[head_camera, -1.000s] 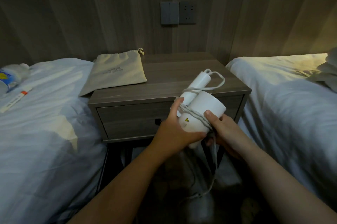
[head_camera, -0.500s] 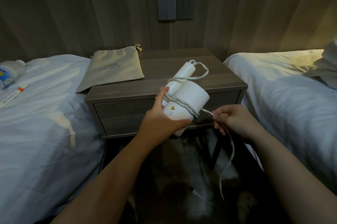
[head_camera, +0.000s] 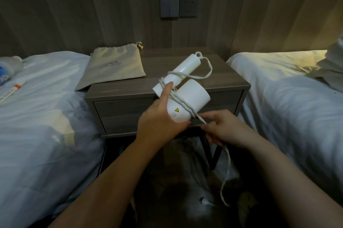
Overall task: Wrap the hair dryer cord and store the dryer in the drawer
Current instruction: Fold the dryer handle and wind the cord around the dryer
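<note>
Hair dryer [head_camera: 187, 97], white with its handle folded against the barrel, is held in the air in front of the desk [head_camera: 118, 91], outside the closed drawer [head_camera: 120, 112].

Nearest the camera, the loose end of the white cord [head_camera: 225, 170] hangs at the dryer's five o'clock, dropping from the right hand [head_camera: 222, 129] toward the dim floor. That hand pinches the cord between thumb and fingertips, just beside the lower end of the barrel, with a short stretch of cord running taut up to the dryer. At the dryer's seven o'clock the left hand [head_camera: 159, 122] grasps the barrel from below and from the side. Its index finger [head_camera: 168, 89] lies straight along the folded handle, on top of the wound cord. Several turns of cord cross the barrel and handle diagonally, and a slack loop stands out at the dryer's one o'clock.

On the barrel there is a yellow triangular warning sticker [head_camera: 176, 110]; the small print beneath it is too fine to read.

Farther off, at eleven o'clock, a beige drawstring pouch [head_camera: 115, 66] lies on the desk, its corner overhanging onto the left bed [head_camera: 37, 116]. Its printed line is too blurred to read. The right bed [head_camera: 287, 107] lies at three o'clock. At twelve o'clock, a grey switch [head_camera: 169, 5] and socket [head_camera: 188, 5] are set in the wood-panelled wall.
</note>
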The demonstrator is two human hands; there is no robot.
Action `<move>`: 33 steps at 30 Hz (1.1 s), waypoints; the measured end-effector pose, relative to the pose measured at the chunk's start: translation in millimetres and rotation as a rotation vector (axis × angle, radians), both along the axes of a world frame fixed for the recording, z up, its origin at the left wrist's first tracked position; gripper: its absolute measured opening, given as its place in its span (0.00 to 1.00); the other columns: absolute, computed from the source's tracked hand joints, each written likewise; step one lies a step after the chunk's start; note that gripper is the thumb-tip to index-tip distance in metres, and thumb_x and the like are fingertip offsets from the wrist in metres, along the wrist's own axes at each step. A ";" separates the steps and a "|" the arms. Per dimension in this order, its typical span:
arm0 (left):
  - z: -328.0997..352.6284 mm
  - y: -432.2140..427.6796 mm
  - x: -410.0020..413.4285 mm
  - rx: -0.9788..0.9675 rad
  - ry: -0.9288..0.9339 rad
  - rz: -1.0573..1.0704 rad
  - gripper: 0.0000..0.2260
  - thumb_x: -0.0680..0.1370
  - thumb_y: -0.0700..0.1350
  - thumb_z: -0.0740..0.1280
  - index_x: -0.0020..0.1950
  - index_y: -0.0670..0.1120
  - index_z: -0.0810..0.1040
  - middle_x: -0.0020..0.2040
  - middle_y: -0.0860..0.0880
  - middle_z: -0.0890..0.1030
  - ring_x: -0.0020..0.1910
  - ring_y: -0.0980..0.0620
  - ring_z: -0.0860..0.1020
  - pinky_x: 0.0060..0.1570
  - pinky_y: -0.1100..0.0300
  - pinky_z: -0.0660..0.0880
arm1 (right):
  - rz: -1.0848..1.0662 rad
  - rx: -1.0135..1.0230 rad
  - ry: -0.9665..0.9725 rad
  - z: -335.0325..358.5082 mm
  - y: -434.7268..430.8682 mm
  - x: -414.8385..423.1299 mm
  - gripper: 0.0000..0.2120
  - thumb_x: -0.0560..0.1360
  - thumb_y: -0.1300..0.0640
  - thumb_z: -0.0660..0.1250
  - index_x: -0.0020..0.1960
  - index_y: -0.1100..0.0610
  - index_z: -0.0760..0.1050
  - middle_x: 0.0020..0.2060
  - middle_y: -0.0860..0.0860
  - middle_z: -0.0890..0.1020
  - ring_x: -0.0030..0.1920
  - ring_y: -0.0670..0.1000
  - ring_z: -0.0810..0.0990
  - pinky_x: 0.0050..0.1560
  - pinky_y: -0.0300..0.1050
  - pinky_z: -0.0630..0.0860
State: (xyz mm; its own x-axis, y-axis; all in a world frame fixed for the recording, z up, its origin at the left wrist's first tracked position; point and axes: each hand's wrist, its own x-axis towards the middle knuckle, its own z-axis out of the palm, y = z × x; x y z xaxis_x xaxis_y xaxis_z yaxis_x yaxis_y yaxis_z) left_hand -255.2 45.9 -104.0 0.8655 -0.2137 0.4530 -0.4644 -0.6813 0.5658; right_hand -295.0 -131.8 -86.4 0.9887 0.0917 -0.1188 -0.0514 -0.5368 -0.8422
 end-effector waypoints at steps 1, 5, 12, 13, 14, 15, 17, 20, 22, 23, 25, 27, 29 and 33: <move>-0.6 2.4 1.8 0.027 -0.048 0.023 0.48 0.63 0.57 0.76 0.76 0.57 0.51 0.64 0.47 0.75 0.58 0.48 0.76 0.55 0.52 0.73 | 0.026 0.014 0.038 -0.5 1.6 -0.3 0.12 0.77 0.63 0.61 0.54 0.51 0.77 0.21 0.51 0.77 0.17 0.45 0.69 0.20 0.36 0.65; 1.8 13.4 10.2 0.075 -0.090 0.095 0.48 0.65 0.57 0.74 0.75 0.59 0.47 0.62 0.48 0.75 0.58 0.48 0.75 0.54 0.51 0.73 | 0.048 0.013 0.100 8.0 -1.6 -3.0 0.10 0.77 0.67 0.58 0.54 0.58 0.74 0.23 0.53 0.78 0.17 0.46 0.70 0.20 0.36 0.66; 1.8 20.4 16.8 0.222 -0.159 0.139 0.47 0.65 0.58 0.74 0.74 0.61 0.46 0.58 0.45 0.75 0.54 0.46 0.75 0.47 0.50 0.74 | 0.413 -0.324 0.180 33.8 -17.7 -18.5 0.28 0.73 0.72 0.55 0.66 0.46 0.66 0.28 0.52 0.80 0.22 0.46 0.74 0.26 0.38 0.72; -2.1 20.1 17.8 0.256 -0.201 0.126 0.47 0.64 0.57 0.74 0.74 0.59 0.48 0.57 0.44 0.76 0.53 0.45 0.76 0.45 0.50 0.75 | 0.451 -0.348 0.159 36.3 -18.9 -21.1 0.30 0.73 0.72 0.55 0.66 0.43 0.66 0.27 0.52 0.79 0.22 0.45 0.73 0.27 0.36 0.71; -5.2 19.6 19.0 0.281 -0.236 0.104 0.47 0.64 0.56 0.75 0.74 0.58 0.50 0.56 0.43 0.77 0.51 0.44 0.77 0.43 0.51 0.76 | 0.465 -0.369 0.121 38.1 -19.3 -22.7 0.30 0.72 0.72 0.55 0.65 0.43 0.67 0.27 0.52 0.78 0.22 0.43 0.72 0.27 0.34 0.70; -8.3 19.3 20.6 0.313 -0.271 0.080 0.46 0.63 0.56 0.75 0.75 0.56 0.52 0.54 0.43 0.78 0.48 0.44 0.77 0.41 0.51 0.76 | 0.458 -0.393 0.062 39.3 -19.0 -23.5 0.27 0.73 0.72 0.56 0.62 0.45 0.71 0.27 0.52 0.78 0.23 0.43 0.72 0.28 0.33 0.69; -13.2 19.5 23.0 0.398 -0.334 0.038 0.44 0.63 0.57 0.73 0.74 0.54 0.56 0.48 0.43 0.79 0.42 0.44 0.78 0.38 0.54 0.74 | 0.383 -0.458 -0.111 41.7 -16.5 -22.6 0.18 0.74 0.69 0.59 0.53 0.50 0.78 0.27 0.49 0.78 0.27 0.42 0.74 0.30 0.33 0.70; -12.8 14.8 20.0 0.514 -0.255 -0.067 0.43 0.64 0.59 0.70 0.74 0.58 0.52 0.49 0.45 0.78 0.44 0.45 0.78 0.44 0.54 0.73 | 0.169 -0.526 -0.347 41.0 -15.2 -18.0 0.09 0.73 0.62 0.64 0.41 0.53 0.81 0.30 0.48 0.81 0.34 0.44 0.78 0.38 0.38 0.72; -13.0 9.4 16.3 0.572 -0.184 -0.145 0.43 0.66 0.62 0.68 0.74 0.61 0.46 0.53 0.47 0.77 0.49 0.47 0.76 0.49 0.54 0.71 | -0.008 -0.503 -0.460 38.7 -16.9 -15.8 0.05 0.71 0.58 0.68 0.40 0.52 0.82 0.33 0.48 0.83 0.38 0.45 0.80 0.42 0.43 0.74; -13.8 7.0 14.7 0.587 -0.173 -0.181 0.43 0.66 0.62 0.67 0.74 0.62 0.44 0.53 0.47 0.77 0.50 0.48 0.76 0.50 0.54 0.70 | -0.100 -0.501 -0.510 37.9 -19.2 -15.6 0.02 0.69 0.55 0.71 0.39 0.52 0.81 0.33 0.48 0.83 0.39 0.48 0.80 0.42 0.45 0.75; -15.4 2.6 12.7 0.604 -0.164 -0.254 0.43 0.67 0.62 0.67 0.73 0.64 0.42 0.54 0.48 0.76 0.51 0.49 0.75 0.52 0.54 0.70 | -0.255 -0.577 -0.570 37.2 -24.4 -16.5 0.11 0.64 0.48 0.75 0.34 0.54 0.78 0.28 0.50 0.79 0.35 0.52 0.78 0.35 0.46 0.72; -18.2 0.2 11.4 0.604 -0.173 -0.317 0.43 0.68 0.62 0.67 0.72 0.64 0.41 0.55 0.48 0.76 0.52 0.49 0.75 0.53 0.53 0.71 | -0.340 -0.654 -0.548 37.4 -29.1 -15.6 0.17 0.60 0.43 0.76 0.31 0.55 0.73 0.25 0.48 0.74 0.32 0.52 0.75 0.32 0.44 0.67; -19.6 -1.6 10.1 0.608 -0.206 -0.355 0.43 0.68 0.61 0.67 0.72 0.64 0.40 0.54 0.47 0.76 0.51 0.49 0.75 0.54 0.53 0.71 | -0.354 -0.632 -0.474 36.5 -33.4 -12.7 0.18 0.59 0.43 0.77 0.29 0.53 0.72 0.25 0.46 0.74 0.31 0.50 0.74 0.31 0.44 0.67; -23.8 -2.6 7.6 0.664 -0.254 -0.398 0.44 0.69 0.61 0.66 0.71 0.64 0.35 0.53 0.47 0.76 0.50 0.49 0.74 0.53 0.54 0.69 | -0.198 -0.386 -0.361 39.4 -42.8 -10.7 0.07 0.65 0.56 0.75 0.33 0.49 0.79 0.33 0.44 0.81 0.38 0.43 0.79 0.43 0.42 0.76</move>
State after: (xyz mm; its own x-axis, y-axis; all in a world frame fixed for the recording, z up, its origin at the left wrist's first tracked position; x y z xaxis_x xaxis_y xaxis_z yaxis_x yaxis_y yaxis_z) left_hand -247.6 43.4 -127.8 0.5561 -0.7764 0.2965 -0.8021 -0.5948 -0.0533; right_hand -305.7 -174.7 -47.1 0.9667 -0.0832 0.2421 0.0722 -0.8187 -0.5697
